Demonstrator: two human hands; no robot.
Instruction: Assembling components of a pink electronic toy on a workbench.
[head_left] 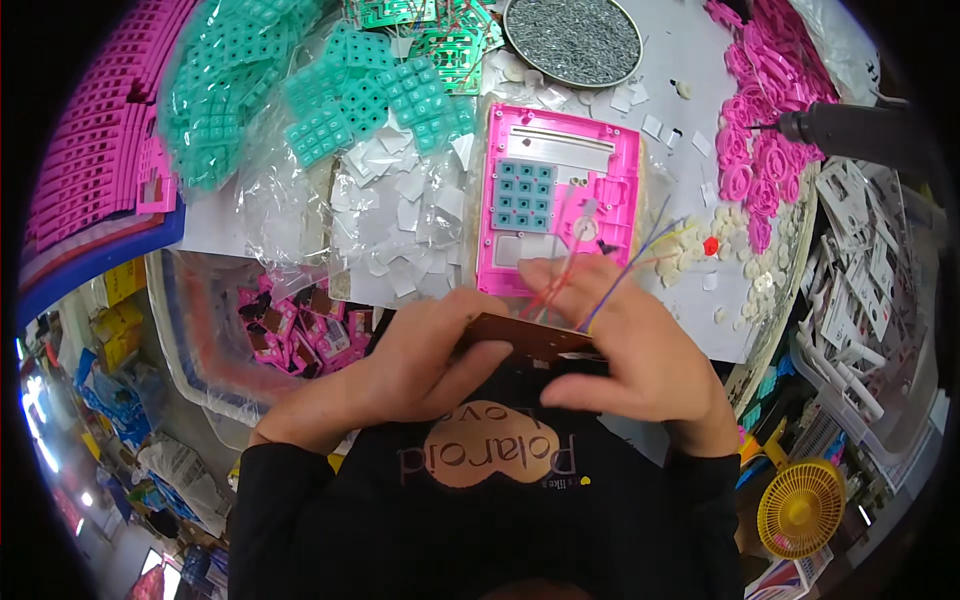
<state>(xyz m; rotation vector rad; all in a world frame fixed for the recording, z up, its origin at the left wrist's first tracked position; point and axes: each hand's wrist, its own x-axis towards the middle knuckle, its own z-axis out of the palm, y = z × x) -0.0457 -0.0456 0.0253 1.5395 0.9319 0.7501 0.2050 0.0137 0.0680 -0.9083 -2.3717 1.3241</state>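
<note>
My left hand [435, 350] grips the left end of a brown circuit board [535, 338], thumb on the near side and fingers behind it. The board is tilted nearly on edge in front of my chest. Red, blue and yellow wires [625, 275] rise from it. My right hand [640, 345] is at the board's right end, its fingers stretched out over the wires and its thumb apart below. Just beyond lies a pink plastic housing [483, 215], open side up, holding a blue-grey keypad [523, 195], a clear strip and a round part. My right fingertips overlap its near edge.
Teal keypads [360, 90], green circuit boards [450, 55] and a round dish of screws [572, 40] lie at the back. White paper pieces [395, 220] are left of the housing. A dark power screwdriver [840, 130] projects from the right, over pink parts [755, 180].
</note>
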